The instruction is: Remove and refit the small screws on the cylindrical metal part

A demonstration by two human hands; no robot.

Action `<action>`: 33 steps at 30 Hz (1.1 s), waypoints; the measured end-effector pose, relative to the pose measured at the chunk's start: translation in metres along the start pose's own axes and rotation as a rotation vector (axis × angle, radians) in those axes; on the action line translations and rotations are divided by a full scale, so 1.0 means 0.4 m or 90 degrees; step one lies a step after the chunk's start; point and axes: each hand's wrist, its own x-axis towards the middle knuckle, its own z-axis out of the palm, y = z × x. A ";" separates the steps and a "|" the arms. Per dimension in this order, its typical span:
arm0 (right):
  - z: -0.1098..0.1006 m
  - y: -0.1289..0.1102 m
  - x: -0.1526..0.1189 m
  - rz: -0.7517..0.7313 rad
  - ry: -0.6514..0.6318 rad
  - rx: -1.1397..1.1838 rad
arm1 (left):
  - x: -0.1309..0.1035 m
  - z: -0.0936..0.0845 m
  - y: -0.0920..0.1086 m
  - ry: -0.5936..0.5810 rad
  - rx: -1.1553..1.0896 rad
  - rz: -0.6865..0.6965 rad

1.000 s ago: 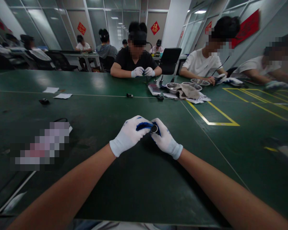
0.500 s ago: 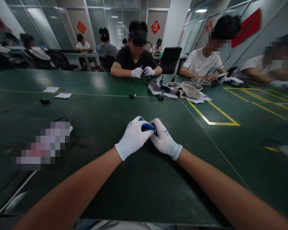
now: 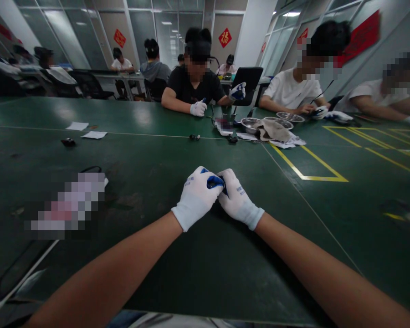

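Note:
In white gloves with blue palms, my two hands meet at the fingertips above the green table (image 3: 177,282). My left hand (image 3: 201,193) has its fingers curled, thumb and forefinger pinched together. My right hand (image 3: 237,196) touches it from the right, fingers bent inward. Something small and dark may sit between the fingertips, but the gloves hide it and I cannot make out what it is.
A blurred-out flat item (image 3: 73,200) with a cable lies at left. Beyond my hands are small dark parts (image 3: 194,137), metal bowls (image 3: 251,124), a grey cloth (image 3: 273,130) and yellow tape (image 3: 324,178). Several people sit around, one directly opposite (image 3: 194,82).
The view has shifted slightly, so things appear a little further right. My hands stay together in nearly the same pose. The person opposite has raised one gloved hand away from the other.

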 end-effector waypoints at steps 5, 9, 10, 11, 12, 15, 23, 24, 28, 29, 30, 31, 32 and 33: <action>0.003 0.011 0.000 0.031 0.069 -0.009 | 0.039 -0.010 -0.058 0.090 0.057 0.066; 0.000 0.021 0.002 0.085 0.117 0.017 | 0.099 -0.039 -0.122 0.107 0.261 0.053; 0.001 0.022 0.003 0.095 0.119 0.024 | 0.108 -0.041 -0.130 0.077 0.298 0.054; 0.002 0.023 0.004 0.100 0.120 0.028 | 0.114 -0.041 -0.133 0.044 0.328 0.062; 0.004 0.022 0.005 0.101 0.119 0.027 | 0.117 -0.038 -0.132 0.011 0.351 0.078; 0.007 0.017 0.007 0.094 0.109 0.022 | 0.114 -0.022 -0.117 -0.059 0.408 0.129; -0.016 -0.007 0.001 0.069 0.072 0.102 | 0.096 0.005 -0.082 -0.084 0.462 0.059; -0.017 -0.007 0.000 0.075 0.072 0.114 | 0.092 0.004 -0.081 -0.082 0.452 0.058; -0.015 -0.003 -0.003 0.095 0.079 0.130 | 0.071 -0.010 -0.080 -0.055 0.331 0.068; -0.014 -0.003 -0.002 0.093 0.076 0.129 | 0.065 -0.016 -0.079 -0.046 0.277 0.072; -0.014 -0.003 -0.001 0.089 0.071 0.128 | 0.059 -0.021 -0.078 -0.037 0.219 0.078; -0.014 -0.004 0.000 0.084 0.065 0.128 | 0.054 -0.026 -0.076 -0.031 0.161 0.085; -0.015 -0.006 0.001 0.078 0.058 0.128 | 0.050 -0.031 -0.073 -0.028 0.106 0.094; -0.016 -0.008 0.003 0.072 0.052 0.128 | 0.046 -0.034 -0.069 -0.028 0.054 0.101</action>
